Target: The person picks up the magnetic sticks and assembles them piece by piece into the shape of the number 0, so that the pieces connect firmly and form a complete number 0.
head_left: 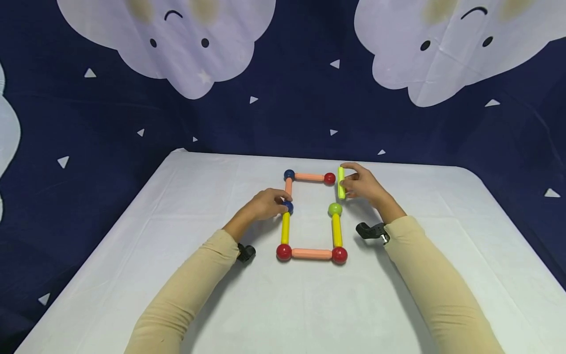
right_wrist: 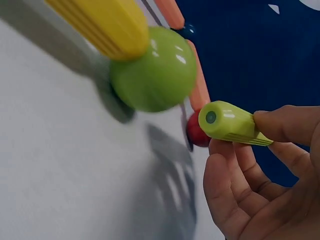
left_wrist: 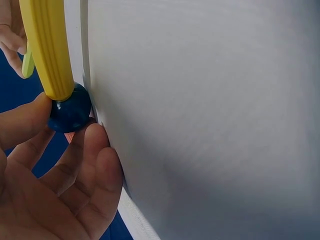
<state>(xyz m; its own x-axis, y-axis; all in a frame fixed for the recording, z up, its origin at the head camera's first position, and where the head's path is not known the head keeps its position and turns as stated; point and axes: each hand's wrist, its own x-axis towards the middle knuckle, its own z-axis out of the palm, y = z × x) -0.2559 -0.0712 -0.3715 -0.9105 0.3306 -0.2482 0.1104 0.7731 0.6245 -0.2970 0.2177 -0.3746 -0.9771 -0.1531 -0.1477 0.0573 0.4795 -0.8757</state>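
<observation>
My left hand [head_left: 268, 203] grips a blue ball [left_wrist: 71, 111] with thumb and fingers, where a yellow rod [head_left: 285, 228] and an orange rod [head_left: 289, 188] meet. In my right hand [head_left: 361, 184] a lime-green rod [head_left: 341, 183] is pinched between thumb and fingers; its near end shows a round grey-green spot in the right wrist view. That rod stands beside a red ball [head_left: 329, 178] at the far right corner of the layout. Nearer me, a light-green ball [head_left: 335, 209] tops a second yellow rod [head_left: 337, 231], apart from the lime-green rod.
At the far left corner sits another blue ball [head_left: 289, 174], joined by an orange rod [head_left: 309, 177] to the red ball. Two red balls [head_left: 284, 252] with an orange rod [head_left: 311, 254] between them form the near side. A white cloth covers the table [head_left: 265, 309]; a dark-blue patterned backdrop [head_left: 292, 118] hangs behind.
</observation>
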